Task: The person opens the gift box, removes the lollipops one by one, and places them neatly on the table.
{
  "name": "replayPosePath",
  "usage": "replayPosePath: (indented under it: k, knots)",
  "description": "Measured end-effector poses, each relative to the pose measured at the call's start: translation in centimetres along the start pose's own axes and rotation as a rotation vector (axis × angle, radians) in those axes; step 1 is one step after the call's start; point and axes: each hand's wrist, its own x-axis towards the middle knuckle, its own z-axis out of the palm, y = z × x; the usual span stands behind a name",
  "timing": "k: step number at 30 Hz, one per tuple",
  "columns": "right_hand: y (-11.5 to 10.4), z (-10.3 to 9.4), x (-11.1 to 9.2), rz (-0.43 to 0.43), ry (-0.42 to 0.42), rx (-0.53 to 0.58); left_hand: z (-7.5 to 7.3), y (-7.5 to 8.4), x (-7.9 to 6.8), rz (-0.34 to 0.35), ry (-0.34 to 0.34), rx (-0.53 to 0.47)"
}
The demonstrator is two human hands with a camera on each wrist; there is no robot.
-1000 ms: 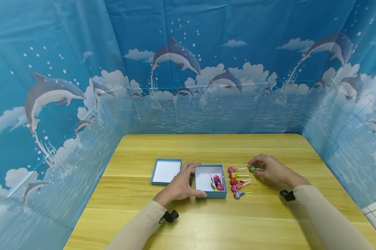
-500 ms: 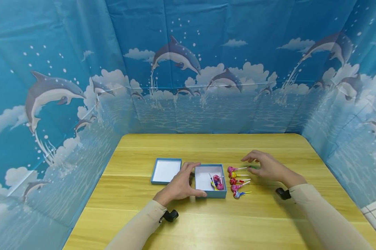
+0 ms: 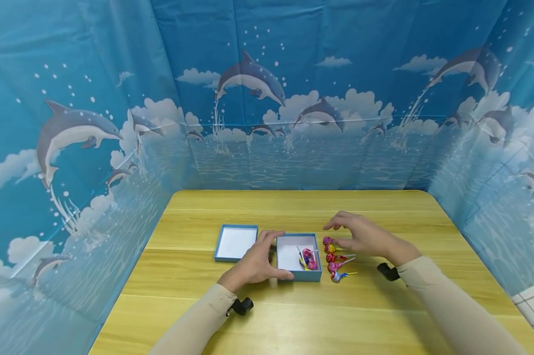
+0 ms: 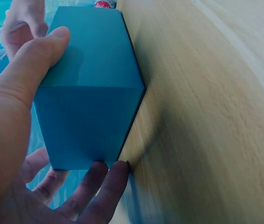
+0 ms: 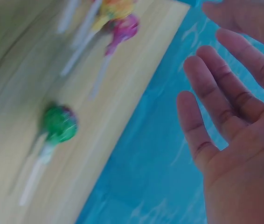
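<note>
My left hand [image 3: 255,259] grips the open blue box [image 3: 306,277], thumb on its near wall and fingers at its far side. Several wrapped lollipops [image 3: 310,261] lie in the right part of that box. The left wrist view shows the thumb pressed on the box's blue wall [image 4: 90,51]. My right hand [image 3: 373,239] hovers with parted, relaxed fingers over the back of a column of lollipops, including a pink one [image 3: 334,266] and a blue one [image 3: 336,277]. A green-wrapped lollipop [image 5: 59,126], hidden by this hand in the head view, lies apart on the wood.
Left of the box lies its blue-edged lid [image 3: 236,242], white inside facing up. All of it is on a yellow wooden table [image 3: 267,315]. A blue dolphin-print curtain [image 3: 267,162] stands behind the table and along its sides.
My right hand has let go of the green lollipop, lifted and moved left over the back of the lollipop column. The left hand and box have stayed in place.
</note>
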Motion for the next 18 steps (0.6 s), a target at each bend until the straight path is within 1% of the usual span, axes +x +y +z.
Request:
replayPosePath:
  k: [3,7,12,15,18]
  knots:
    - [-1.2,-0.2,0.8,-0.023,-0.027,0.020,0.0,0.0,0.1,-0.001,0.001,-0.001]
    - [-2.8,-0.2,2.1,-0.069,-0.093,0.039,-0.1,0.0,0.1,-0.003,0.005,-0.002]
    - [-4.3,0.4,3.5,-0.139,-0.176,0.038,0.0,-0.1,0.2,0.004,0.005,0.007]
    - [-4.9,0.8,4.4,-0.150,-0.229,0.047,0.1,-0.2,0.2,0.007,0.007,0.008]
    - [-5.2,1.3,5.1,-0.139,-0.281,0.057,0.0,-0.2,0.1,0.009,0.008,0.005]
